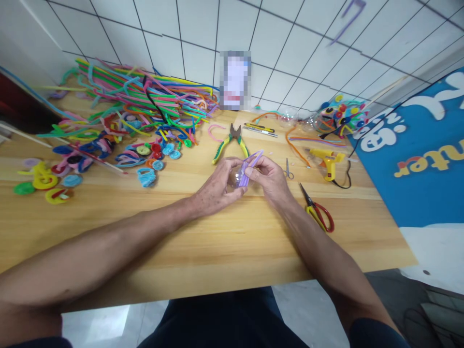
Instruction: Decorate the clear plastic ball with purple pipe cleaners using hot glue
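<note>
Above the middle of the table, my left hand (213,192) curls around a clear plastic ball (235,179), its fingers and thumb on either side. My right hand (272,181) pinches a folded purple pipe cleaner (245,177) against the ball's right side; a loop of it sticks up past the fingertips. Part of the ball is hidden by the fingers. Just beyond my left hand lie pliers (232,140) with green and yellow handles. Small scissors (288,170) rest right of my right hand, and larger red-and-yellow-handled scissors (319,210) lie beside my right forearm.
A big heap of coloured pipe cleaners (137,92) fills the back left, with coiled pieces (45,176) in front. A phone (235,79) leans on the tiled wall. A yellow glue gun (328,162), a yellow cutter knife (259,127) and a decorated ball (340,116) lie toward the right.
</note>
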Available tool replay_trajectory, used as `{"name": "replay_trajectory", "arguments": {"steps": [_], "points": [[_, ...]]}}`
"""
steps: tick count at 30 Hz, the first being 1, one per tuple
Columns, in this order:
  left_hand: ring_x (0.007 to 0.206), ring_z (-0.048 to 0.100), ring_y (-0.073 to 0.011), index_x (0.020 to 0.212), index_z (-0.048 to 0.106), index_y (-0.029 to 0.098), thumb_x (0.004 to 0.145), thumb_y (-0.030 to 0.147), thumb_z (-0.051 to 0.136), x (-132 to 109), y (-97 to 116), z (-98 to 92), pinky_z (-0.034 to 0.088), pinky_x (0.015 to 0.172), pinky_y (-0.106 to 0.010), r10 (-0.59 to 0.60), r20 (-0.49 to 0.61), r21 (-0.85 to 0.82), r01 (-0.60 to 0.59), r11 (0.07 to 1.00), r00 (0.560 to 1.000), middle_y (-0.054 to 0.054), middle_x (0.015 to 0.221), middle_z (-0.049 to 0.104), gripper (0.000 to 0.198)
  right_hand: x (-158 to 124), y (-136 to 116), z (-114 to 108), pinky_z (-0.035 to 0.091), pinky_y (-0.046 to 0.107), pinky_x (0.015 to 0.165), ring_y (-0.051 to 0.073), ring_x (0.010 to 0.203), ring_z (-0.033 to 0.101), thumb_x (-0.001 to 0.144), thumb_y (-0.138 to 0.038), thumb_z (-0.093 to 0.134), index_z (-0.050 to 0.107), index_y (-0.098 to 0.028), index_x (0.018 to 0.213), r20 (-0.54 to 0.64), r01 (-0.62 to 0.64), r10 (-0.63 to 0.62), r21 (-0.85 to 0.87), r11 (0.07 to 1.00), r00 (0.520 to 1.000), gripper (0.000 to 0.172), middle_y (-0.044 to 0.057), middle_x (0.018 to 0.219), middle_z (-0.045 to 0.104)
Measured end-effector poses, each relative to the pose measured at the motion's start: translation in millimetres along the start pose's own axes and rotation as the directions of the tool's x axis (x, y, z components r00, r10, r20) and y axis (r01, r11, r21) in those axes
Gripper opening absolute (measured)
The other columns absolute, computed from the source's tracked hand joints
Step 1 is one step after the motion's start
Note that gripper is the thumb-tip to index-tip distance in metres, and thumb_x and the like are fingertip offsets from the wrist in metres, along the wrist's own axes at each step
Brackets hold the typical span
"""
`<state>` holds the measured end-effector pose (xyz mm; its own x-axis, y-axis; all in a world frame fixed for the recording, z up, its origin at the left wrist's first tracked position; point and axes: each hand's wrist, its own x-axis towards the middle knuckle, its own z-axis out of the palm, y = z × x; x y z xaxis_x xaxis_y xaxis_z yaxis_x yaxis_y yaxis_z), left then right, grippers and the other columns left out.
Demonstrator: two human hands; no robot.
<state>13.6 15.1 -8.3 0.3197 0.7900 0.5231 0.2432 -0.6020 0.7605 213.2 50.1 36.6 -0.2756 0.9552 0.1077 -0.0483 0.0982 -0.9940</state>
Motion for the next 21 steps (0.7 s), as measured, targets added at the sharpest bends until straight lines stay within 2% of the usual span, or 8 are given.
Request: {"name": "replay_trajectory", "arguments": {"steps": [10,16,21], "points": [[0.134,0.067,-0.0311,0.151,0.047,0.023,0.104,0.033,0.067,-1.7,0.3,-1.6,0.058,0.116,-0.051,-0.050,0.039,-0.022,0.050,0.998,0.998,-0.016,0.147,0.064,0.052,-0.3,5.3,-0.2,0.061,0.034,0.086,0.020,0.092,0.071,0.068,-0.061,0.105,0.075,-0.027,0.083,0.004,0.006,-0.006,-0.015,1.000,1.000,0.048,0.001,0.097,0.078],[0.139,0.064,-0.0318,0.151,0.046,0.022,0.107,0.036,0.065,-1.7,2.7,-3.9,0.056,0.120,-0.052,-0.051,0.059,-0.033,0.053,0.998,0.997,-0.017,0.150,0.062,0.050,-1.3,4.3,0.5,0.061,0.036,0.086,0.021,0.091,0.071,0.069,-0.063,0.103,0.075,-0.027,0.086,0.004,0.001,-0.001,-0.014,1.000,1.000,0.049,0.000,0.093,0.077],[0.138,0.065,-0.0320,0.148,0.049,0.023,0.111,0.041,0.061,0.0,5.9,-5.1,0.056,0.120,-0.053,-0.097,0.062,-0.082,0.102,0.991,0.993,-0.015,0.148,0.064,0.043,-0.8,4.9,1.0,0.061,0.037,0.086,0.020,0.089,0.070,0.069,-0.064,0.103,0.071,-0.026,0.084,0.000,-0.010,0.010,-0.040,0.999,1.000,0.052,0.000,0.094,0.077]]}}
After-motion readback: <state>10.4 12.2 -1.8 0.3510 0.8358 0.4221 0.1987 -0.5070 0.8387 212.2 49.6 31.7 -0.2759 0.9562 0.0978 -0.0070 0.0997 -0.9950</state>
